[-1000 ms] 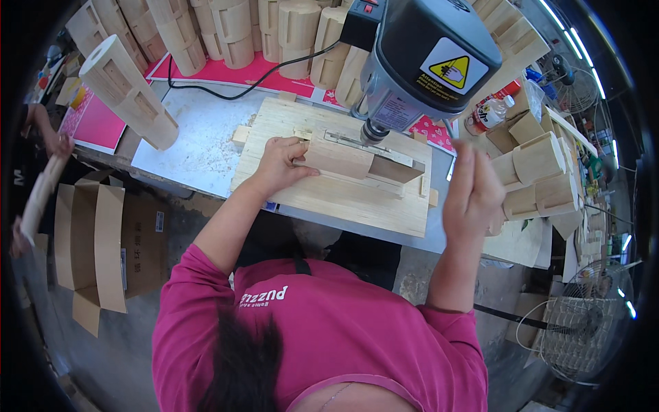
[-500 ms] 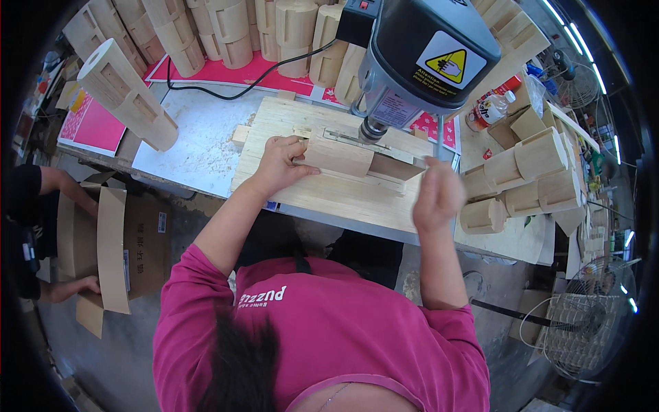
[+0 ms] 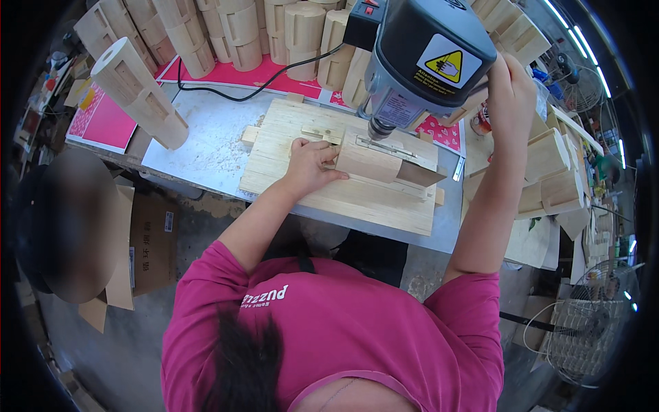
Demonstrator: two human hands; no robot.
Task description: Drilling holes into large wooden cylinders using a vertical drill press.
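A pale wooden block (image 3: 367, 163) with a rounded side and a recessed section lies lengthwise on a flat wooden board (image 3: 274, 161). At its left end my left hand (image 3: 312, 165) grips it, thumb along the near side and fingers bent. Metal strips (image 3: 391, 150) show along the block's top. Just above hangs the chuck (image 3: 380, 129) of a drill press (image 3: 432, 51); whether a bit touches the wood cannot be made out. My right hand (image 3: 511, 96) is raised at the machine's right side, fingers closed round its feed lever (image 3: 479, 87), mostly hidden.
Carved wooden cylinders (image 3: 237, 34) stand behind, one (image 3: 141, 93) at left. More pieces (image 3: 549, 175) lie stacked at right. A black cable (image 3: 257, 95) crosses the bench. Another person (image 3: 68, 226), blurred, bends by a cardboard box (image 3: 154, 240). A fan (image 3: 597, 316) stands lower right.
My right hand has left the block's right end and risen to the drill press lever. My left hand stays at the block's left end; the other person has leaned into view.
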